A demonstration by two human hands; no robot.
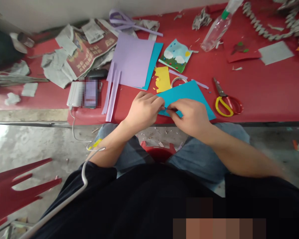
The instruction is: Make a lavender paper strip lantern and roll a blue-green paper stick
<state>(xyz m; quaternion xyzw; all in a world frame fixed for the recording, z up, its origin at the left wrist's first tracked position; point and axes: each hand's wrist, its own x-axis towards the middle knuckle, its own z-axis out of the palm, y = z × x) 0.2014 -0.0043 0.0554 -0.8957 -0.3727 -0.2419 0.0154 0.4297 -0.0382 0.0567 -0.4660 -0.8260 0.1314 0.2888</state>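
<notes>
A stained grey floor [57,141] lies below the smooth red surface [264,96]. At the middle of its near edge is my flat, straight-edged turquoise sheet [189,90]. My left hand [145,110] and right hand [193,116] are close together over its near left corner, fingers curled, tips almost meeting; whether they pinch the paper or some tiny scrap, I cannot tell. Rightward along that edge lie metal scissors [222,94] with rounded yellow and red loops. Farther in sit a ragged yellow piece [163,79], matte lavender paper [133,59] and, near the far edge, a clear plastic bottle [218,31].
</notes>
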